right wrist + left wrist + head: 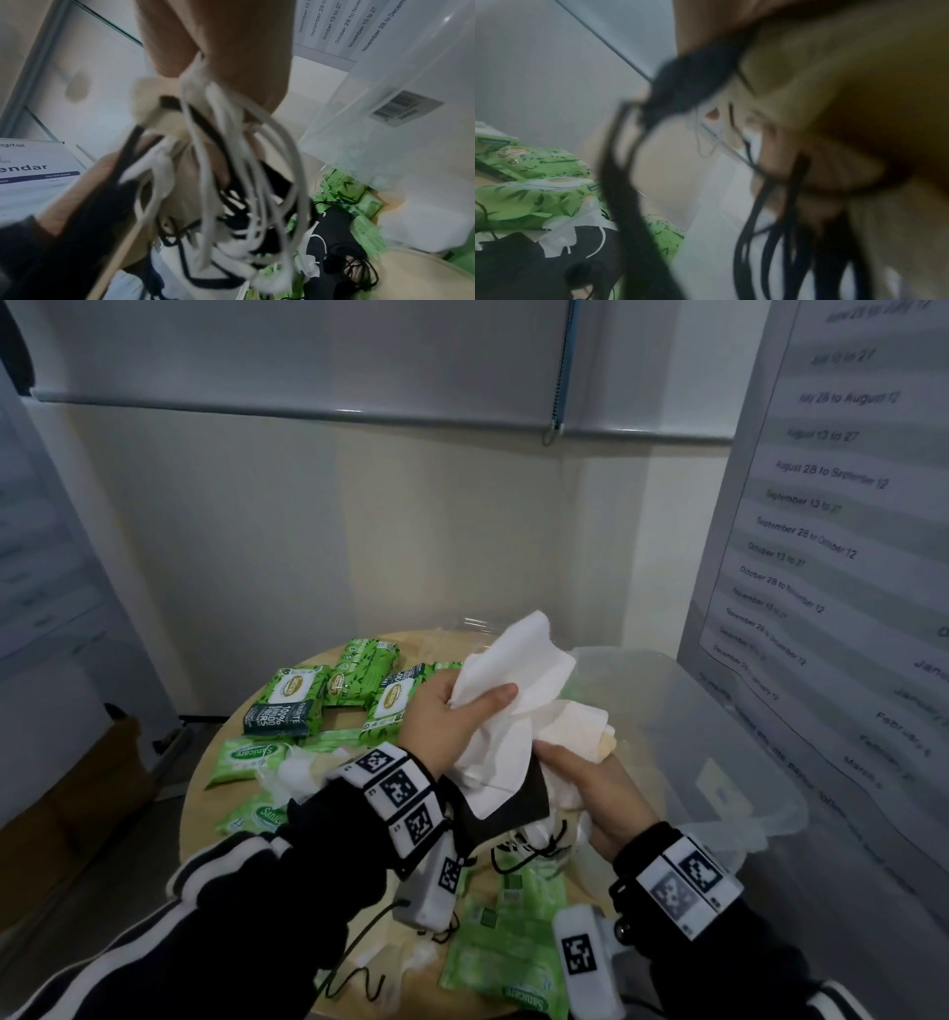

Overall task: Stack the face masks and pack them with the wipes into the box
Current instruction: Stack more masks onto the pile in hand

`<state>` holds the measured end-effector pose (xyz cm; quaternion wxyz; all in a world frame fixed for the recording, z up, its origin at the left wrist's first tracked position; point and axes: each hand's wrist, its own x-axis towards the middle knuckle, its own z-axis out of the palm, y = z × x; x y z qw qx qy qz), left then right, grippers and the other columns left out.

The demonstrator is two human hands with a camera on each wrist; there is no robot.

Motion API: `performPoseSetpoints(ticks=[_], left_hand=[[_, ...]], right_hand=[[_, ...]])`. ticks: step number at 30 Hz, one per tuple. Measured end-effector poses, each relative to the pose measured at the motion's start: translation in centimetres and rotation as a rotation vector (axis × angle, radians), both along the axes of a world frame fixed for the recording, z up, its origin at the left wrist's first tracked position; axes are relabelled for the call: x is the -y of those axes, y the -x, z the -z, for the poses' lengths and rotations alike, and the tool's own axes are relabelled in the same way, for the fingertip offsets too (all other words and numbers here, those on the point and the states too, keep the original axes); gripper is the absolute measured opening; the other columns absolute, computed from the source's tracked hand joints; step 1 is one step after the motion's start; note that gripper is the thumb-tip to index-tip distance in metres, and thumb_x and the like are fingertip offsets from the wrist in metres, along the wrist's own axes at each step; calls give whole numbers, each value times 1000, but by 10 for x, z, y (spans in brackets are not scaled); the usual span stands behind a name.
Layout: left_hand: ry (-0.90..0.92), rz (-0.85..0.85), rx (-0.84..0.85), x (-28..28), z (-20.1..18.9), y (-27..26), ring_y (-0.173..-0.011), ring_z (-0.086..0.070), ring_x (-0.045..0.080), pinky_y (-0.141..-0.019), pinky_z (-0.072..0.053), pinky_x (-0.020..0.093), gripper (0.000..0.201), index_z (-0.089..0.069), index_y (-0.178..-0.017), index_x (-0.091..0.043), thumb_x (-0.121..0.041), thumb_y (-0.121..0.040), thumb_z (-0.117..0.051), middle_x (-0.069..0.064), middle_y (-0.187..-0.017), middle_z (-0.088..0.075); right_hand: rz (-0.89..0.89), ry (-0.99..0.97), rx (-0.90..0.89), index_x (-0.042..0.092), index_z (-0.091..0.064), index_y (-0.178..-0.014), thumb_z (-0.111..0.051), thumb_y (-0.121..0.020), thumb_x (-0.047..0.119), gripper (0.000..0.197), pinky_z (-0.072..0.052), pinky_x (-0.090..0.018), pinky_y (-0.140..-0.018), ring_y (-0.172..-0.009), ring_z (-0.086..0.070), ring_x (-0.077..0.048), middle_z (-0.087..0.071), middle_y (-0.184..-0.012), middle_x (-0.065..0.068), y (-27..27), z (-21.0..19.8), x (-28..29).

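A bundle of white, cream and black fabric face masks is grasped in both grips, left hand and right hand; stacking is judged unfinished. Green plastic wipe packs lie unpacked on the round wooden table at 10 o'clock; nothing is made out inside the clear plastic box at 3 o'clock.

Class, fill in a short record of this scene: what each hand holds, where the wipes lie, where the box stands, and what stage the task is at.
left hand: grips the masks from the left
right hand: holds the same bunch from below
masks: white, cream and black, ear loops dangling
wipes: green packs on the round table
box: clear, right of the hands, contents unclear
stage: masks held above the table, not yet packed
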<state>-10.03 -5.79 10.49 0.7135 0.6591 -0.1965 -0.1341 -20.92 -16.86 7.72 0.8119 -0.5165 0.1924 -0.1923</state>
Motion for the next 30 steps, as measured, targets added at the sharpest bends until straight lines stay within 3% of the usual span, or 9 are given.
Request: performPoseSetpoints(ticks=[3,5,7,9,17,21,24,27,30], left_hand=[[-42,-39,12,9,9,6,-71,-64,27,-65,-53,38,19,-64,-87,-13,-21,-76,-76,15,-87,-69],[-50,-17,23,11,10,8,-77,-66,30,-70,-55,42,12,-64,-84,-21,-19,-78,-74,13,-89,-70],[-63,18,48,11,9,7,-81,-67,25,-72,-55,37,16,-64,-89,-23,-18,-78,-74,5,-89,-71],[-91,34,73,9,4,4,-80,-66,20,-70,-55,32,25,-61,-94,-20,-15,-75,-76,2,-90,-69],[-108,46,-24,-12,-13,-20,-58,-64,9,-61,-52,24,10,-67,-81,-15,-8,-77,-73,-2,-73,-69],[-56,-10,-65,-23,-20,-30,-75,-66,21,-71,-53,32,22,-67,-98,-3,-10,-78,-72,12,-91,-70],[-46,-3,-69,-30,-26,-38,-74,-66,22,-71,-53,31,12,-68,-89,-7,-10,-78,-71,9,-86,-71],[34,116,-111,-35,-34,-34,-65,-67,15,-61,-54,23,7,-66,-85,-6,-3,-79,-66,2,-74,-72],[-10,329,-160,-35,-33,-26,-65,-68,16,-60,-55,23,19,-66,-86,-5,-2,-68,-71,3,-75,-73]], right_hand=[[-106,-18,61,7,-56,-125,-73,-73,31,60,-51,-44,-92,-107,-64,-30,-67,-117,-15,1,-8,-5],[-129,-10,81,4,-58,-119,-71,-74,14,48,-56,-37,-80,-99,-68,-27,-69,-111,-16,1,-12,-6],[-89,18,53,0,-58,-116,-66,-74,-8,44,-57,-31,-69,-89,-70,-25,-70,-106,-17,1,-11,-4],[-58,43,24,-1,-58,-117,-63,-74,-16,46,-57,-30,-65,-86,-71,-24,-70,-104,-17,1,-10,-1],[-65,100,-17,4,-61,-104,-60,-75,-20,38,-57,-26,-63,-77,-71,-15,-70,-95,-10,6,-8,8],[-69,117,-26,4,-61,-108,-60,-75,-19,41,-58,-29,-70,-83,-70,-18,-69,-101,-13,7,-7,11],[-54,116,-31,2,-59,-115,-61,-74,-18,45,-57,-34,-78,-92,-67,-24,-67,-109,-18,7,-4,12],[-51,109,-32,2,-59,-114,-61,-74,-18,45,-58,-35,-77,-92,-67,-26,-67,-108,-19,6,-4,13],[-61,96,-31,4,-61,-110,-61,-74,-18,42,-59,-34,-74,-88,-69,-26,-69,-105,-17,3,-4,10]])
